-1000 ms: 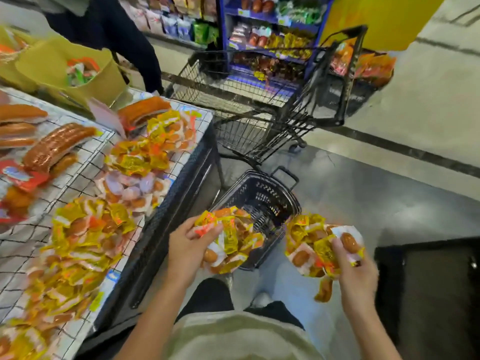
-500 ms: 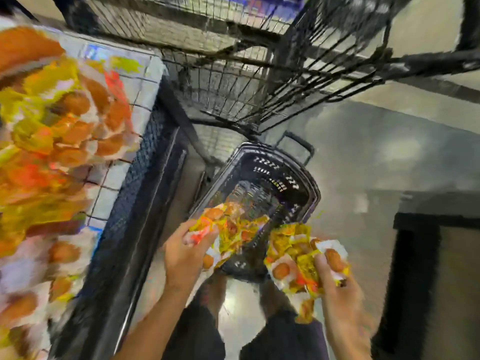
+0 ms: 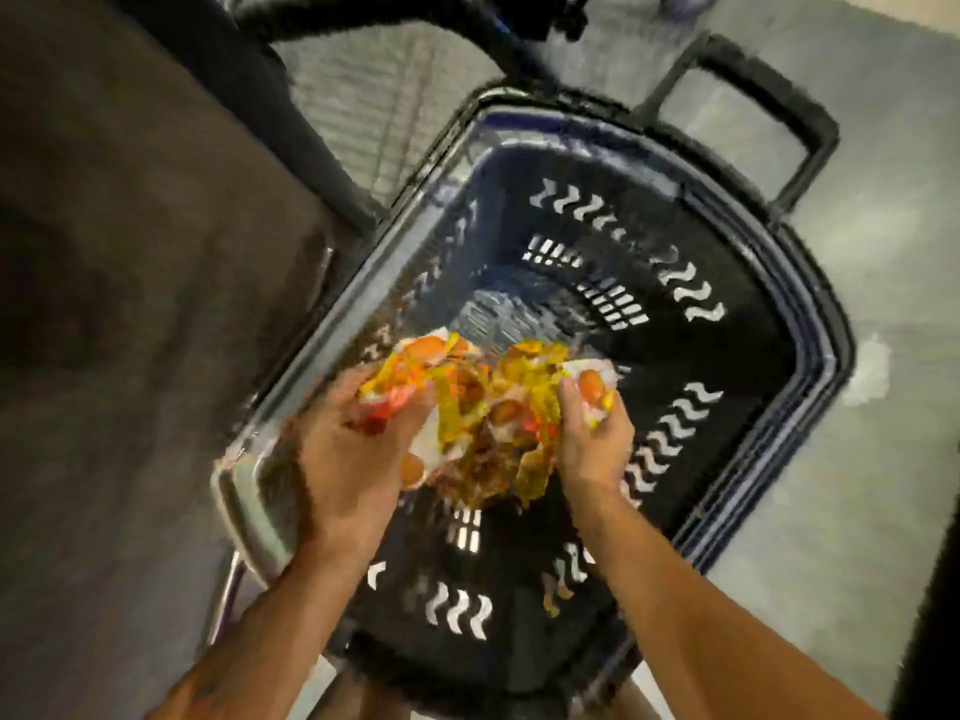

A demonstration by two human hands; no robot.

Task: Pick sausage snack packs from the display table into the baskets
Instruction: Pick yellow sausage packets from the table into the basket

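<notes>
Both hands, left hand [image 3: 348, 454] and right hand [image 3: 592, 439], clutch bunched sausage snack packs [image 3: 483, 407] directly above the open basket [image 3: 810, 366], fingers curled tight; the drop lies straight down.

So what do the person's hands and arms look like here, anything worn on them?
Both forearms are bare up to the frame's edge, with no sleeves in view. The left hand and right hand wear no gloves, and no watch or bracelet shows at either wrist. Blur hides any rings.

You're in a shop, a dark slotted plastic shopping basket [image 3: 737, 324] with a black pull handle [image 3: 779, 111] standing on a pale polished floor [image 3: 883, 241], handfuls of yellow-wrapped sausage snack packs [image 3: 488, 413] over it.
</notes>
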